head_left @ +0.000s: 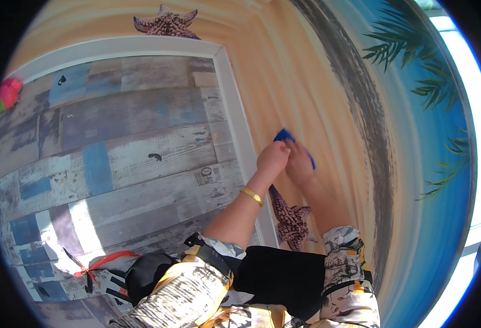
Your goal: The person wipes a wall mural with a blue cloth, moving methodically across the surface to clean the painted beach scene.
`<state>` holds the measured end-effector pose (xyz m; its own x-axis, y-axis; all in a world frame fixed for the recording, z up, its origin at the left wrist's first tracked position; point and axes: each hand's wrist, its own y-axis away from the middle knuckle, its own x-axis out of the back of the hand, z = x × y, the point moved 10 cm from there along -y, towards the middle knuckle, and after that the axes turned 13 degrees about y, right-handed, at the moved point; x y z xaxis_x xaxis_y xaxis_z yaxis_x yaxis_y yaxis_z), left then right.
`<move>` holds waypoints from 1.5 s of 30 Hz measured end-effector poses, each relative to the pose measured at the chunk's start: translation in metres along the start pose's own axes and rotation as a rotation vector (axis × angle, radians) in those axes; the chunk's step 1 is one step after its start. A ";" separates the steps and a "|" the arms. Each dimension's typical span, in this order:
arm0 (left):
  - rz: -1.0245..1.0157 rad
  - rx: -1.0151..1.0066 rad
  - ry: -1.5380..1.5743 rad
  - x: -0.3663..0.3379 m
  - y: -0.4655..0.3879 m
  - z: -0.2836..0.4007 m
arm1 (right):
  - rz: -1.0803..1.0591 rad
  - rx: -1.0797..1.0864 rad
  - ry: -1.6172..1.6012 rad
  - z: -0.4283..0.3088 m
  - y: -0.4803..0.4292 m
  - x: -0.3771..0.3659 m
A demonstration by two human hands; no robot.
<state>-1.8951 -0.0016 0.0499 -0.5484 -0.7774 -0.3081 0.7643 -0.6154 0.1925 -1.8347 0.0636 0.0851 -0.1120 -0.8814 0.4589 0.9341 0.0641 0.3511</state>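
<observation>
Both my hands meet in front of a wall mural (306, 94) of sand, sea and palm leaves. My left hand (274, 158), below a gold bangle (252, 197), is closed with its fingers against my right hand; whether it holds anything is hidden. My right hand (299, 162) is blurred and lies over a blue cloth (284, 134), whose edges show above the fingers and along the right side. The cloth seems to be gripped in that hand. A printed starfish (293, 221) shows below the hands.
A white baseboard (240, 115) runs between the mural and the wood-patterned floor (142, 123). Another printed starfish (167, 22) is at the top. A pink and green object (8, 93) lies at the far left. Red ribbon (111, 258) and a black rounded object (148, 274) are at lower left.
</observation>
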 end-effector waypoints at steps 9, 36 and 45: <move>-0.012 0.028 -0.050 0.007 -0.001 -0.011 | 0.192 -0.155 0.032 0.081 0.063 0.055; -0.050 0.012 -0.542 0.079 0.008 -0.024 | 0.149 -0.573 0.206 0.197 -0.075 0.075; -0.178 -0.009 0.232 0.004 0.017 0.036 | 0.149 -0.574 -0.158 0.140 -0.050 0.032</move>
<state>-1.8968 -0.0194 0.0858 -0.5826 -0.6061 -0.5415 0.6668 -0.7374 0.1079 -1.9329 0.0974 0.1969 0.0264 -0.7992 0.6004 0.9720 -0.1197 -0.2021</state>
